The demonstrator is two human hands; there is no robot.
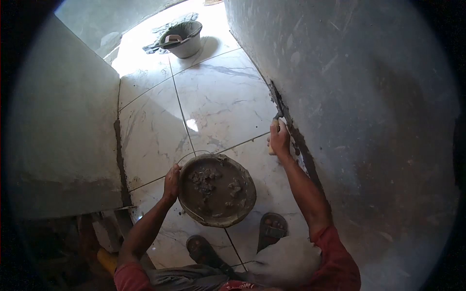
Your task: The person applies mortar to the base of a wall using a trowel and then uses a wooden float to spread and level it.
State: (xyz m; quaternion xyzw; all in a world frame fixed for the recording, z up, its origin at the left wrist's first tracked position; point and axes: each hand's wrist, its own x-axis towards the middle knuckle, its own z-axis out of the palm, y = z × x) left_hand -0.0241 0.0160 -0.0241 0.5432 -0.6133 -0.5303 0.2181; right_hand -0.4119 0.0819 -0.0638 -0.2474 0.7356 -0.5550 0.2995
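My left hand (171, 182) grips the left rim of a round, mortar-caked pan (217, 190) that sits on the tiled floor between my knees. Lumps of wet grey mortar lie inside it. My right hand (279, 138) holds the wooden handle of a trowel (277, 115), whose blade is pressed into the dark mortar seam (291, 126) where the floor meets the grey wall on the right.
White marble-look floor tiles (218, 97) run ahead. A grey bucket (183, 39) stands on a rag at the far end in bright light. A grey wall (58, 121) with a mortar seam at its foot closes the left side. My sandalled feet (272, 228) are below the pan.
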